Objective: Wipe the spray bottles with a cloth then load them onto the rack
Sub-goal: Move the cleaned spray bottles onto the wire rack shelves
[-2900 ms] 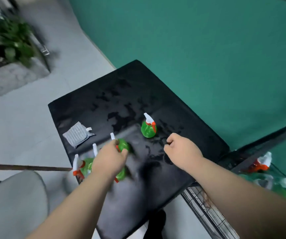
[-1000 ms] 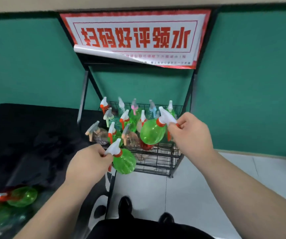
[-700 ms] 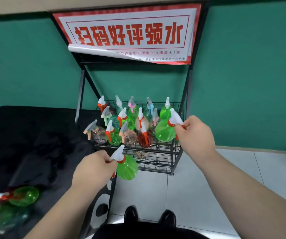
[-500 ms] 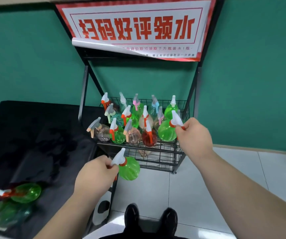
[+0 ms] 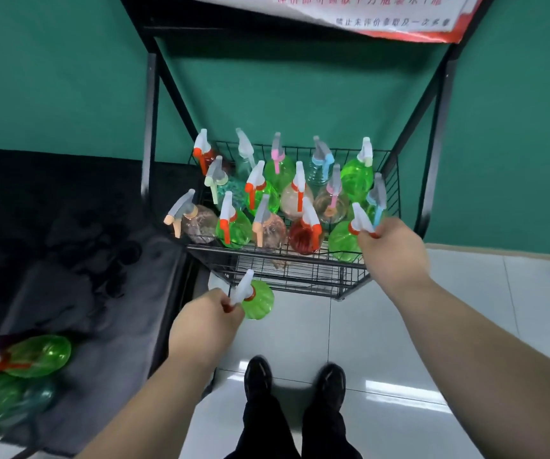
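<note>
Right hand (image 5: 392,251) has its fingers curled round the white-and-orange trigger head of a round translucent green plastic spray bottle (image 5: 343,241). That bottle is at the front right corner of the black wire rack (image 5: 300,283), just beside a red bottle (image 5: 303,238); whether it rests on the wire cannot be told. Left hand (image 5: 205,321) grips a second green spray bottle (image 5: 260,301) by its white trigger head, in the air over the pale tiled floor (image 5: 465,293), below the rack's front edge and apart from it. More green bottles (image 5: 40,354) lie on their sides on the black-draped table (image 5: 68,210) at left.
</note>
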